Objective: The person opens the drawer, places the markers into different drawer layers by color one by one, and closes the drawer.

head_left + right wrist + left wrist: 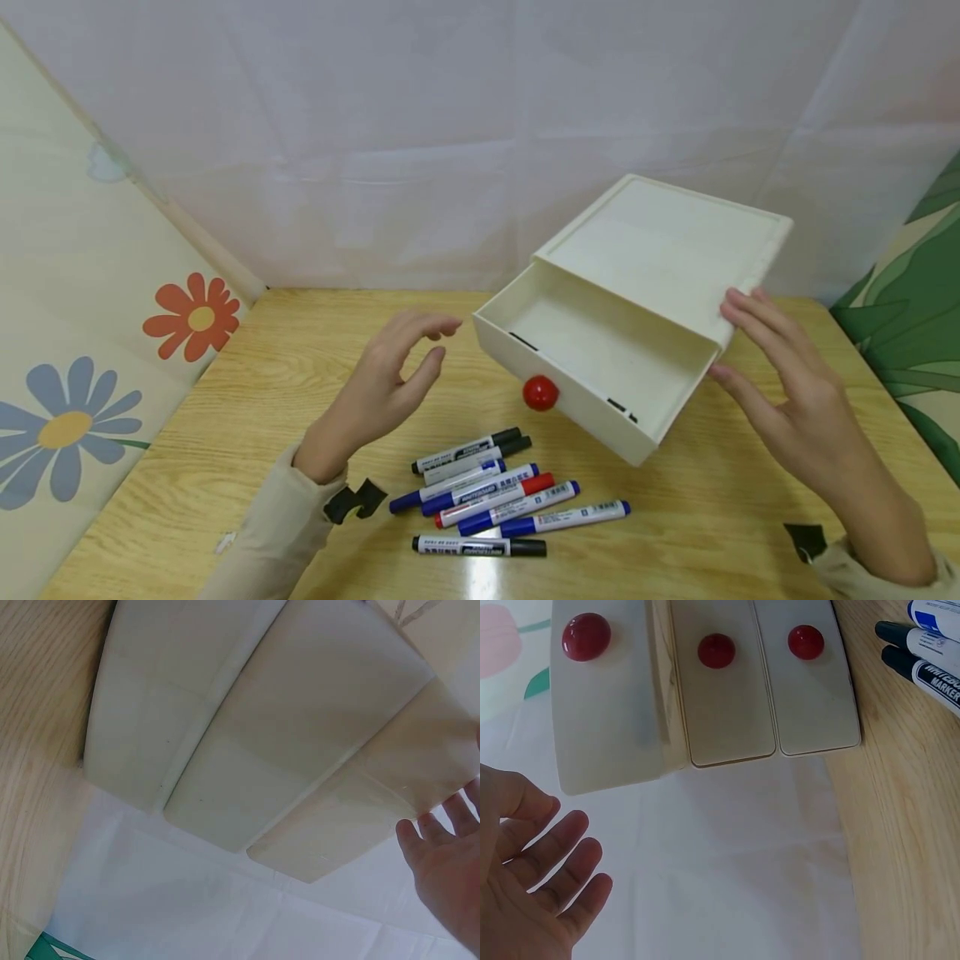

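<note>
We find the white drawer unit (667, 250) near the back edge of the table (337, 317), right of its middle, turned so its front faces the near left corner. It lies just left of the right hand (806, 400), whose extended fingertips rest on the right edge of its upper part, while the thumb stands apart below them, its tip at the side near where the top drawer (592, 408) slides out; we cannot tell how firmly they press. The left hand (382, 375) hovers just beside the top drawer's left front corner, fingers softly bent, thumb apart, a gap between them and the drawer. We see that the unit is smooth, pale and three drawers high, with rounded corners. Its top drawer stands well out, baring a pale floor and small dark marks along the inner front wall, and bears a round, glossy red knob (540, 392); the two lower knobs (716, 650) match it, on drawers pushed in. Between the unit and the table's front edge we see markers (495, 500) with black, blue and red caps, one black-capped marker (465, 546) lying nearest that edge.
</note>
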### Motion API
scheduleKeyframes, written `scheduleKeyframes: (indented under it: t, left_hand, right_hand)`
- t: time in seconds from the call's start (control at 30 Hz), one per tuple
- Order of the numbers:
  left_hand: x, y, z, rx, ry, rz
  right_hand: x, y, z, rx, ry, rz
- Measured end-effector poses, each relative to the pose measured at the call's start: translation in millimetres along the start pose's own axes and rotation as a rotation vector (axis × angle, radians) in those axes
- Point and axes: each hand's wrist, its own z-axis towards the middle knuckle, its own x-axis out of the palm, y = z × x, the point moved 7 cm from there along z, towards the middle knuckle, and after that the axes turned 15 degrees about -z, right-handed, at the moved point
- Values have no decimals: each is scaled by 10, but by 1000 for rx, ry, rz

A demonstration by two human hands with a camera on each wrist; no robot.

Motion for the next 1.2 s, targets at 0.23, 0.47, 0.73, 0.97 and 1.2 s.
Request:
scheduleKeyframes:
  t: [0.23, 0.47, 0.73, 0.97, 1.2]
  left_hand:
    - [-10, 46, -95, -23, 2, 15]
    - [8, 105, -184, -39, 7, 28]
    - [32, 178, -284, -73, 26, 26]
    - [54, 247, -375, -108, 49, 29]
    - [76, 282, -434, -110, 54, 18]
  right_hand:
    - [0, 6, -1, 0, 0, 0]
    - [-8, 38, 9, -14, -13, 5]
    - [-8, 24, -2, -2, -8, -4]
    - [-2, 25, 7, -6, -6, -8]
    - [3, 11, 6, 1, 0, -8]
